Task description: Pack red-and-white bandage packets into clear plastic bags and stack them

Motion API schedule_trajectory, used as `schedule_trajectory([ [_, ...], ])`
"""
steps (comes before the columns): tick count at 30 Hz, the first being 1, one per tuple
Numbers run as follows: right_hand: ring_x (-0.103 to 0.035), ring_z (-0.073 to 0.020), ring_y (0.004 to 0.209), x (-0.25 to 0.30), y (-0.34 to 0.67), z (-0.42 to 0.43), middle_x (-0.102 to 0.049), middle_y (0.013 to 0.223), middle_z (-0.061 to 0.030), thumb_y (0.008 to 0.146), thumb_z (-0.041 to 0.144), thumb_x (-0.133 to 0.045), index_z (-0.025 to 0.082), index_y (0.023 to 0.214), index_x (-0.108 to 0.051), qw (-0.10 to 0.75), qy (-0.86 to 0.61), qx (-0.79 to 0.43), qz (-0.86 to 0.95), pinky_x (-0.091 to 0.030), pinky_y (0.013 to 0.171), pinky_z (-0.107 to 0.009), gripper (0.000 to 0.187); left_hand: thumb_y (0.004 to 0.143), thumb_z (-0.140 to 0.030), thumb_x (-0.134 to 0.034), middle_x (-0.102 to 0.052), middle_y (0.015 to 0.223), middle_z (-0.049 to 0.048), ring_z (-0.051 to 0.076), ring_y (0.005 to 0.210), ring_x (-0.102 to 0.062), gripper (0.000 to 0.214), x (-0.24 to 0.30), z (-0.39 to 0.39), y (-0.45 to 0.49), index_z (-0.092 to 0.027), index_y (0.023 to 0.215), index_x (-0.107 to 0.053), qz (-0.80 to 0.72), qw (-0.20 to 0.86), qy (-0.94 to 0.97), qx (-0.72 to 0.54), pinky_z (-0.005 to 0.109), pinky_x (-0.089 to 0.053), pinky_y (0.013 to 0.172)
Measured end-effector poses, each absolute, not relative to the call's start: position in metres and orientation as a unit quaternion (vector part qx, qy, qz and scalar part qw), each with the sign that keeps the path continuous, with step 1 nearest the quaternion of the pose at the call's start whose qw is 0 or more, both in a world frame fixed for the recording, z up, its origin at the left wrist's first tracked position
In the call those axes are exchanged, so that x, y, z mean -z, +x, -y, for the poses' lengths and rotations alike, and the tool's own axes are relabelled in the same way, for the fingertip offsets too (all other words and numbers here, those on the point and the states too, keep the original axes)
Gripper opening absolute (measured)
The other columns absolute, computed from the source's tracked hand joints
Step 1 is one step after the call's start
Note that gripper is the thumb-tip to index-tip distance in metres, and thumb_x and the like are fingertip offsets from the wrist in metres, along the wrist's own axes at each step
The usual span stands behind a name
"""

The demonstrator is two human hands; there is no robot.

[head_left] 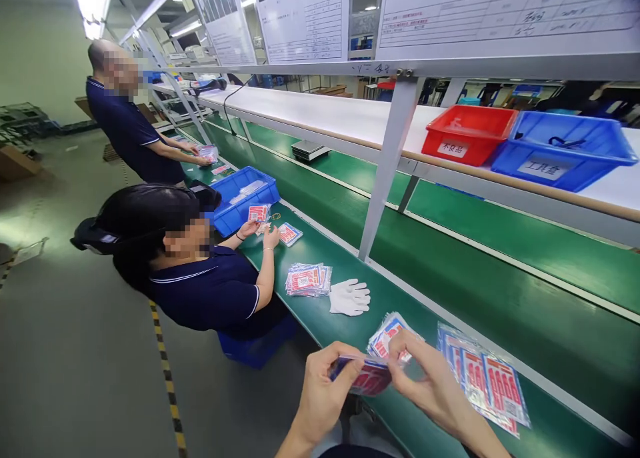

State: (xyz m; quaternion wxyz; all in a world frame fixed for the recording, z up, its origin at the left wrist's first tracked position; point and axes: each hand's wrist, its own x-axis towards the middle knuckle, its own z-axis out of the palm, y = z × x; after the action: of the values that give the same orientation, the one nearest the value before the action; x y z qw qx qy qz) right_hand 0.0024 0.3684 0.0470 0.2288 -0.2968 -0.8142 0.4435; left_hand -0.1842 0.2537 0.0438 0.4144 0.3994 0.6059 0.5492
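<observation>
Between my two hands is a printed packet (371, 380) with red and blue print, held up over the green bench edge. My left hand (324, 386) is closed on its left end, thumb in front and fingers behind. At its right end my right hand (425, 371) pinches the packet's upper corner with thumb and forefinger. Just behind my hands lies a stack of similar packets (387, 331), partly hidden by my fingers. To the right of my right hand, several packets in clear plastic (493, 378) overlap in a fan on the bench.
A white glove (350, 298) and another packet pile (307, 280) lie to the left. A seated co-worker (200, 278) handles packets beside a blue crate (250, 195); another person (127, 118) stands farther off. A red bin (467, 135) and a blue bin (563, 148) sit on the shelf.
</observation>
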Motion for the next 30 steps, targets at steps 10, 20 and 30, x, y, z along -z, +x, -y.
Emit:
schedule_trajectory([
  [10,-0.069,-0.0284,0.107,0.037,0.065,-0.331,-0.074,0.112,-0.0078,0.083,0.057,-0.072,0.025,0.119,-0.063,0.270,-0.379,-0.710,0.528,-0.054,0.097,-0.045,0.049,0.086,-0.047,-0.073,-0.074,0.098,0.0072,0.022,0.094,-0.069,0.034,-0.003,-0.287,-0.132,-0.018,0.103,-0.069,-0.535,0.555,0.295,-0.565,0.031,-0.055,0.088],
  [20,-0.070,-0.0423,0.106,0.162,0.239,-0.425,-0.074,0.110,-0.0211,0.079,0.074,-0.049,0.014,0.118,-0.056,0.216,-0.707,-0.431,0.518,-0.052,0.096,-0.058,0.071,0.079,-0.064,-0.071,-0.063,0.130,0.0150,0.028,0.113,-0.062,0.051,0.068,-0.276,-0.126,-0.019,0.103,-0.067,-0.633,0.574,0.300,-0.424,0.039,-0.050,0.094],
  [30,-0.061,-0.0412,0.123,0.242,0.118,-0.458,-0.069,0.125,-0.0177,0.061,0.064,-0.065,0.018,0.119,-0.063,0.141,-0.593,-0.384,0.693,-0.044,0.110,-0.051,0.074,0.077,-0.054,-0.079,-0.069,0.095,0.0033,0.015,0.071,-0.061,0.035,0.106,-0.251,-0.115,-0.021,0.083,-0.068,-0.636,0.561,0.267,-0.458,0.029,-0.048,0.069],
])
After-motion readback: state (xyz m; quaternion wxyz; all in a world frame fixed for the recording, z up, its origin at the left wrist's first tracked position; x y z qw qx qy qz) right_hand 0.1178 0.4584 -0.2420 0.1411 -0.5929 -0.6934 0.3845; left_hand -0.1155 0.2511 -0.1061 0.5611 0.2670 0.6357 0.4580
